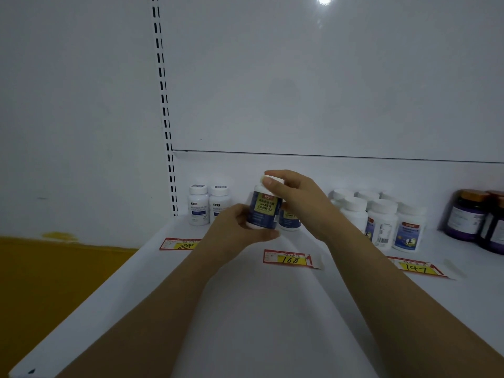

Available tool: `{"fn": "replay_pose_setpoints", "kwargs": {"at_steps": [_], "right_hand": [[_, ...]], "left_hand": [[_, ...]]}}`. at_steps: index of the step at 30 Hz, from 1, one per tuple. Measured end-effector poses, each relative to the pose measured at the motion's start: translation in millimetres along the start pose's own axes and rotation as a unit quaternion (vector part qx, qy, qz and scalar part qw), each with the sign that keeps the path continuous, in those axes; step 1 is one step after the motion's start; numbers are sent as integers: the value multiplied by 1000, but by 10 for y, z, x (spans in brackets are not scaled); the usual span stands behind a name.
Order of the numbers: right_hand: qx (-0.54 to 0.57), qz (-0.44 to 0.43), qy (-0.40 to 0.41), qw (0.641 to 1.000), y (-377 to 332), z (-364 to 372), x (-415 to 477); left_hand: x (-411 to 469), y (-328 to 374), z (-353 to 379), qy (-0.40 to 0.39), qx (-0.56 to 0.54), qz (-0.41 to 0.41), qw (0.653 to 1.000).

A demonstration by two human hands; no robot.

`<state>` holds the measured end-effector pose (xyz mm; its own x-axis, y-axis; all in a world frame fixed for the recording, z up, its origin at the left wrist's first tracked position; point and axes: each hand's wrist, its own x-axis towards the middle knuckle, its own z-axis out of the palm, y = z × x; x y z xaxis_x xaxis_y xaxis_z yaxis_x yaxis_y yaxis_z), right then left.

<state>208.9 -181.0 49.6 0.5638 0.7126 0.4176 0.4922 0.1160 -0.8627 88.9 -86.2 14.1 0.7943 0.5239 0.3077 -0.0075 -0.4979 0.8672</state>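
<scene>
While the left grip [240, 227] holds the DHA-labelled bottle [263, 212], the right grip [297, 197] clasps its cap [276, 179]

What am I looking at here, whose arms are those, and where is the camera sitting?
No machine is involved. The one picture comes from a camera worn on a person's head, looking forward and down, so the two arms reaching in from below are that person's own. The left hand grips the lower body of a blue-labelled bottle. The right hand holds its white cap.

In front is a white shelf. On it stand two white bottles at the left, a second blue-labelled bottle behind the held one, a cluster of white-capped bottles to the right, and dark jars at the far right. Further forward lie price tags marked 88, 168 and 147.
</scene>
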Motion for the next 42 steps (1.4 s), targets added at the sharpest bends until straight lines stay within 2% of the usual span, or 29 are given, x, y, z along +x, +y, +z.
{"fn": "replay_pose_setpoints", "kwargs": {"at_steps": [14, 21, 24, 27, 31, 34, 37, 40, 42], "right_hand": [[-34, -5, -8, 999, -26, -21, -5], [-7, -9, -30, 999, -78, -9, -28], [-4, -35, -64, 997, -108, 25, -41], [-62, -90, -88, 990, -125, 150, -66], [-114, -199, -73, 971, -133, 305, -96], [-115, -231, -62, 964, -126, 316, -92], [-85, -215, -42, 972, -161, 294, -86], [-31, -138, -2, 990, -218, 208, -86], [-35, -80, 3, 996, -204, 133, -67]], "left_hand": [[11, 8, 11, -14, 10, -8, 1000], [33, -36, 0, -10, -6, -8, 1000], [61, -74, -51, 36, 0, 19, 999], [92, -107, -114, 110, 44, 64, 991], [109, -127, -154, 189, 79, 110, 973], [114, -135, -175, 202, 85, 113, 969], [85, -64, -204, 160, 52, 94, 981], [25, 48, -208, 43, -11, 27, 999], [-9, 97, -204, -26, -65, -23, 997]]}}
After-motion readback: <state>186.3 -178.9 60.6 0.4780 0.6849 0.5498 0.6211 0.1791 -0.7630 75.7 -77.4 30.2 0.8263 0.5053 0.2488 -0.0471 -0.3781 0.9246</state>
